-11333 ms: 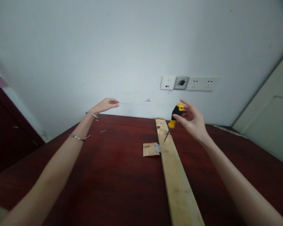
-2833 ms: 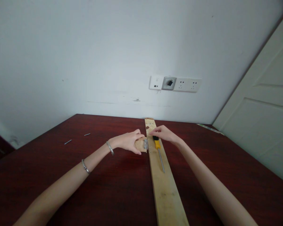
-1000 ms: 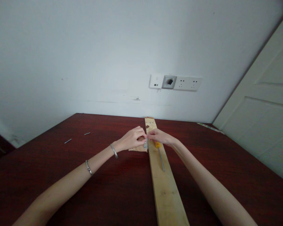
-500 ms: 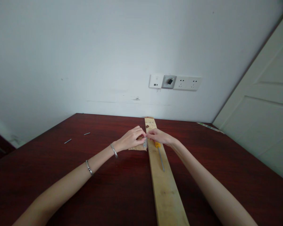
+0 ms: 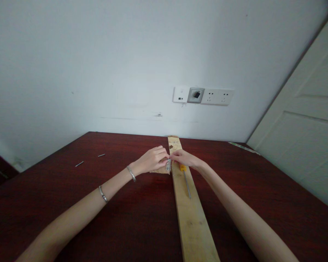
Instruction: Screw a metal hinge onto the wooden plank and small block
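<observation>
My left hand (image 5: 155, 159) is closed in a pinch over a small piece of wood (image 5: 160, 171) that butts against the left edge of a long wooden plank (image 5: 194, 222). Just under its fingertips shows a metal hinge (image 5: 168, 166) with holes, at the seam between the two pieces. From the other side my right hand (image 5: 182, 157) pinches at the same spot, its fingertips meeting those of the left. Whatever lies between the fingertips is too small to make out. A screwdriver (image 5: 187, 185) with a yellow handle rests on the plank, its handle end partly beneath my right hand.
Two thin metal rods (image 5: 79, 163) lie apart on the left of the dark red table (image 5: 120, 225). A flat, pale strip (image 5: 243, 148) lies at the back right edge. Behind the table rises a white wall with sockets (image 5: 217, 96); a pale door (image 5: 311, 109) stands at right.
My left fingers have shifted slightly, and more of the hinge shows below them. My right hand stays at nearly the same place.
</observation>
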The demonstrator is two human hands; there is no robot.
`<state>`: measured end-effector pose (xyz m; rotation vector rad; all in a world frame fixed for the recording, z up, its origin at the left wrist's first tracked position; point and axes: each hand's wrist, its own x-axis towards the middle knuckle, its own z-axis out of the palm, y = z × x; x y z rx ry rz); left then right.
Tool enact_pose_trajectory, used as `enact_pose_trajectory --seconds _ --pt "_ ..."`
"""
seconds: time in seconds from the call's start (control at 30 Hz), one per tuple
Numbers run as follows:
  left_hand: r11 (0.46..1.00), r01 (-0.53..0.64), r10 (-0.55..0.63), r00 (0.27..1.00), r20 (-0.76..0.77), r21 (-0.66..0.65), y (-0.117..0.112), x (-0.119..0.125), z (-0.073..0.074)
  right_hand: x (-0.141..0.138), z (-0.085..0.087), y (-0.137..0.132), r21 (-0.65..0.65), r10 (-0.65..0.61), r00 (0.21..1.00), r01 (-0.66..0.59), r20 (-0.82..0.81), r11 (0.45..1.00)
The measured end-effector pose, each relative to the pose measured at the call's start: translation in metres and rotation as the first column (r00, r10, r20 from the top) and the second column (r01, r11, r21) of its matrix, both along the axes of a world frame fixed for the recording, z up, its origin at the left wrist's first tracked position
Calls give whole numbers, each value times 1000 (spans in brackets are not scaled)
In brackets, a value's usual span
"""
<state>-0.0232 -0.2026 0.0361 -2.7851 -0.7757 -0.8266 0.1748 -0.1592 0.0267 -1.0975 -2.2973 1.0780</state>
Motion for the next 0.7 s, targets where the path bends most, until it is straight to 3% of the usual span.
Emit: enact_pose_trajectory --seconds 0.4,0.53,0.7 --pt "964 59 29 945 325 -258 4 2 -8 -1 3 -2 2 -11 1000 11 -8 1000" --pt "965 65 33 932 361 -256 2 5 -8 -3 0 0 12 -25 1000 25 -16 1000" --pt "983 20 35 956 292 -185 0 5 -8 -4 -3 1 14 -41 999 41 -29 999"
